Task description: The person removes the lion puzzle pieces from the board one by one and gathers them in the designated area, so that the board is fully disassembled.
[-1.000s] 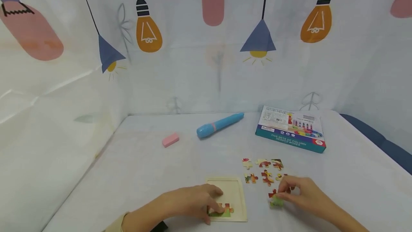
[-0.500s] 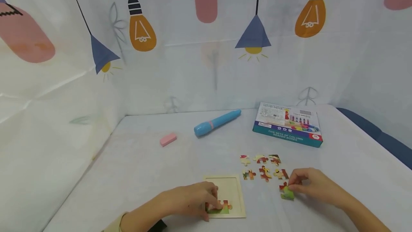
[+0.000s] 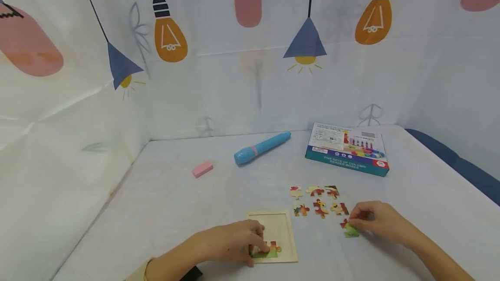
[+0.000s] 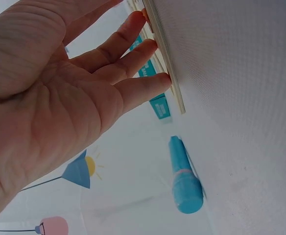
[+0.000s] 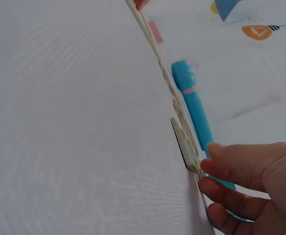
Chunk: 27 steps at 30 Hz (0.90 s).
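Note:
My left hand (image 3: 232,242) rests over the shallow wooden puzzle tray (image 3: 278,227), its fingertips on the joined puzzle pieces (image 3: 274,253) along the near edge. In the left wrist view, the fingers (image 4: 133,66) reach fairly straight to the tray's edge. My right hand (image 3: 380,220) pinches a green and red puzzle piece (image 3: 351,231) at its right side, thumb against fingers. The right wrist view shows that piece (image 5: 183,146) tilted at the fingertips, close over the table. Loose puzzle pieces (image 3: 321,208) lie in two rows beyond it, right of the tray.
A pink block (image 3: 202,169) and a blue microphone-shaped tube (image 3: 262,148) lie farther back. At the back right is a flat box (image 3: 347,150) with teal sides. A printed white curtain (image 3: 218,90) hangs behind the table. Something black (image 3: 192,273) sits below the left forearm.
My right hand has moved right and slightly away from me with the green puzzle piece, uncovering a loose piece in the nearer row. The left hand stays on the tray. The head view has shifted slightly.

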{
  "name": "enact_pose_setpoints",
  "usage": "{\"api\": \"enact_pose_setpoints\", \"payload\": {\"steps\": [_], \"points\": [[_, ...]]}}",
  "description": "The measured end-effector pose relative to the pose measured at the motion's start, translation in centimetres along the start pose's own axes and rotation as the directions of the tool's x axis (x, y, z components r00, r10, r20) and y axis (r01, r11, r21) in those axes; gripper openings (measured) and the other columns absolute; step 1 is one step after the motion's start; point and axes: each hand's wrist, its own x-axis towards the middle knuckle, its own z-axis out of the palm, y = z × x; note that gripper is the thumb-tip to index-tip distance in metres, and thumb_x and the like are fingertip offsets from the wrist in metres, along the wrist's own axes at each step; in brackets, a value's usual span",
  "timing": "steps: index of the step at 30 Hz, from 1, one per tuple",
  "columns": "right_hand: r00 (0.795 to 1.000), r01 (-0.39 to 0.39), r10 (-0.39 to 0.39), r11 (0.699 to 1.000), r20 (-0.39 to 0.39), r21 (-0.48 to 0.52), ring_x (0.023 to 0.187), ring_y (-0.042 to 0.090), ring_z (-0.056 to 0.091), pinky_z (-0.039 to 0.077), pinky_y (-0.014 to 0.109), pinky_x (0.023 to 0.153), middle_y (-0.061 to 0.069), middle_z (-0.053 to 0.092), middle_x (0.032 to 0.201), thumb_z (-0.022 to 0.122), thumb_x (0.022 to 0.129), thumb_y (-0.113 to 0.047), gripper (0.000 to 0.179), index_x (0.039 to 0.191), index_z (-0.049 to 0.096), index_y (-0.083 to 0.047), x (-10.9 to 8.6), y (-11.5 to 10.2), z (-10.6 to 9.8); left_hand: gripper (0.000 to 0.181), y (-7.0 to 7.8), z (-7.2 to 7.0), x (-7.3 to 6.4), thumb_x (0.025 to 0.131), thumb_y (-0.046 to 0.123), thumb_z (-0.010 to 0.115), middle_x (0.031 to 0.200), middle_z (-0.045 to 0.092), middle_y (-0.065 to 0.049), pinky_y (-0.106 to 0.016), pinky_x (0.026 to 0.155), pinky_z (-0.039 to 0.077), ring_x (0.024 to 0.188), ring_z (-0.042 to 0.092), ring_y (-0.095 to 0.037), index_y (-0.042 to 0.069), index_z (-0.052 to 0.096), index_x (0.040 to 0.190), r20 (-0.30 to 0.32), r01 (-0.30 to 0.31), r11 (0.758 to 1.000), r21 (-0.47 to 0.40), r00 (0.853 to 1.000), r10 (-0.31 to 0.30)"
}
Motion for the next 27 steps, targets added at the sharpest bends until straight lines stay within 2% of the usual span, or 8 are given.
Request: {"api": "enact_pose_setpoints", "payload": {"steps": [6,10,15,27], "points": [[0.995,0.082,-0.088,0.990,-0.044,-0.117,0.073,0.003,0.046,0.043,0.021,0.064,-0.011,0.055,0.081,0.069,0.080,-0.036,0.019,0.087,0.063,-0.020,-0.09,-0.02,0.40,0.035,0.06,-0.07,0.05,0.079,0.022,0.071,0.104,0.050,0.010,-0.021,0.095,0.036,0.119,0.042,-0.011,0.017,0.066,0.114,0.005,0.011,1.000,0.010,1.000,-0.011],[0.994,0.090,-0.101,0.977,-0.046,-0.192,0.074,0.003,0.044,0.043,0.021,0.065,-0.011,0.052,0.081,0.073,0.075,-0.040,0.025,0.086,0.061,-0.022,-0.08,-0.16,0.54,0.036,0.00,-0.02,0.05,0.079,0.022,0.071,0.104,0.050,0.011,-0.021,0.095,0.035,0.118,0.043,-0.010,0.017,0.066,0.114,0.000,0.011,1.000,0.021,1.000,-0.011],[0.994,0.081,-0.097,0.970,-0.058,-0.229,0.070,0.003,0.042,0.039,0.021,0.060,-0.010,0.048,0.077,0.072,0.075,-0.041,0.026,0.084,0.058,-0.021,0.16,-0.30,0.74,0.036,-0.06,0.04,0.04,0.078,0.022,0.072,0.102,0.049,0.012,-0.020,0.093,0.037,0.114,0.044,-0.007,0.017,0.066,0.113,-0.006,0.012,1.000,0.010,1.000,-0.012],[0.990,0.104,-0.122,0.968,-0.065,-0.227,0.068,0.002,0.041,0.036,0.021,0.057,-0.011,0.046,0.074,0.072,0.076,-0.041,0.025,0.081,0.057,-0.022,0.03,-0.33,1.03,0.035,-0.03,0.12,0.08,0.077,0.022,0.073,0.098,0.049,0.013,-0.017,0.089,0.038,0.107,0.045,-0.003,0.017,0.066,0.111,-0.014,0.013,1.000,0.010,1.000,-0.013]]}}
